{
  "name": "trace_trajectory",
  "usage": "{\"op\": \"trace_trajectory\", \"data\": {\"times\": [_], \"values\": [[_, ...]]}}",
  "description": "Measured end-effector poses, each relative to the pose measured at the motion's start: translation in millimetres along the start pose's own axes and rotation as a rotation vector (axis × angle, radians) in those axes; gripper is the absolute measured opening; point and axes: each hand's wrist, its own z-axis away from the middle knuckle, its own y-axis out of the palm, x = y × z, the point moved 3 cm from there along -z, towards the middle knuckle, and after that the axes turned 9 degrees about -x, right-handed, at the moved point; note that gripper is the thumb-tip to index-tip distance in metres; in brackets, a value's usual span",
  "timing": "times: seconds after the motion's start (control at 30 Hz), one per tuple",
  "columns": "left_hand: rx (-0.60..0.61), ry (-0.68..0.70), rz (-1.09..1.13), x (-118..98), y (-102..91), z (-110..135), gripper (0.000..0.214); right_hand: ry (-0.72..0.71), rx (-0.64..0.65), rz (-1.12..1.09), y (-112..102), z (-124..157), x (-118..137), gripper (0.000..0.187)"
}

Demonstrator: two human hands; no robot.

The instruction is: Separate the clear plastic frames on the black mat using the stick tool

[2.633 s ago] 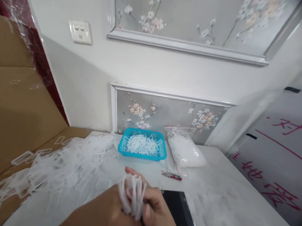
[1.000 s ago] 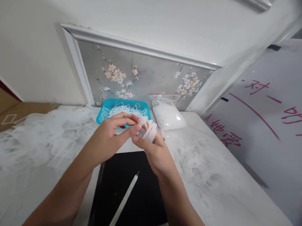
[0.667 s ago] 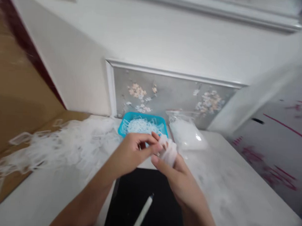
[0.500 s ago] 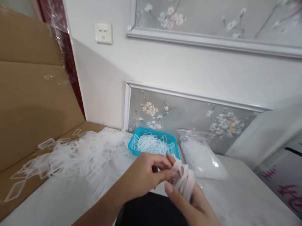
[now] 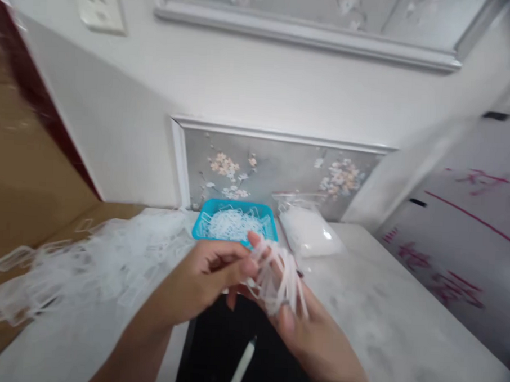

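Observation:
A bunch of thin, translucent white plastic frames (image 5: 279, 276) lies across my right hand (image 5: 312, 328), whose fingers curl round it from below and behind. From the left, my left hand (image 5: 211, 276) pinches the near ends of the bunch between thumb and fingertips. Both hands hover over a black flat surface (image 5: 214, 341). Just behind them stands a blue basket (image 5: 200, 225) full of small, thin white plastic pieces (image 5: 232, 224). The exact shape of the held pieces is blurred.
A large heap of white plastic frames (image 5: 108, 258) spreads at the left, beside cardboard (image 5: 31, 175). Right of the basket lies a clear bag (image 5: 310, 230) of white material. A white pen-like tool (image 5: 243, 365) rests on the black surface. The wall and a marked board (image 5: 460, 234) bound the table.
The view has swung to the right and down, bringing the pen-like tool into sight. Held frames now fan out more loosely over my right hand, with my left hand still at their ends.

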Motion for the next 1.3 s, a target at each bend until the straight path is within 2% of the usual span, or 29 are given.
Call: {"op": "trace_trajectory", "data": {"times": [0.03, 0.1, 0.27, 0.33, 0.53, 0.63, 0.73, 0.9, 1.07, 1.2, 1.3], "values": [[-0.018, 0.013, 0.02, 0.8, -2.6, 0.2, 0.034, 0.06, 0.071, -0.082, 6.1, -2.6, -0.3, 0.06], [-0.087, 0.056, 0.024, 1.7, -7.5, 0.6, 0.036, 0.167, 0.124, -0.221, 11.4, -9.2, -1.8, 0.072], [-0.289, 0.146, -0.12, -8.8, -5.3, 7.4, 0.026, 0.271, 0.09, -0.369, 8.7, -17.4, -6.2, 0.08], [-0.327, 0.152, -0.157, -13.9, -1.2, 9.2, 0.024, 0.284, 0.088, -0.413, 7.8, -18.6, -7.0, 0.082], [-0.365, 0.228, -0.056, -12.3, -3.0, 6.6, 0.019, 0.378, 0.13, -0.586, 6.4, -23.3, -9.0, 0.09], [-0.344, 0.272, -0.008, -8.3, -7.4, 5.7, 0.025, 0.404, 0.126, -0.631, 5.4, -23.9, -10.1, 0.086], [-0.308, 0.241, 0.008, -5.4, -9.2, 5.2, 0.031, 0.415, 0.112, -0.638, 4.9, -23.4, -11.6, 0.082], [-0.279, 0.245, -0.014, -4.6, -9.9, 3.8, 0.031, 0.41, 0.105, -0.609, 5.1, -23.3, -12.3, 0.077], [-0.267, 0.249, -0.023, -7.5, -7.4, 3.6, 0.032, 0.365, 0.117, -0.494, 7.3, -24.1, -11.0, 0.084], [-0.291, 0.152, -0.027, -13.2, 0.4, 4.8, 0.034, 0.197, 0.072, -0.205, 10.7, -23.2, -11.6, 0.085], [-0.292, 0.097, -0.06, -14.0, 3.9, 3.7, 0.035, -0.026, 0.019, 0.123, 13.1, -20.0, -10.1, 0.067]]}}
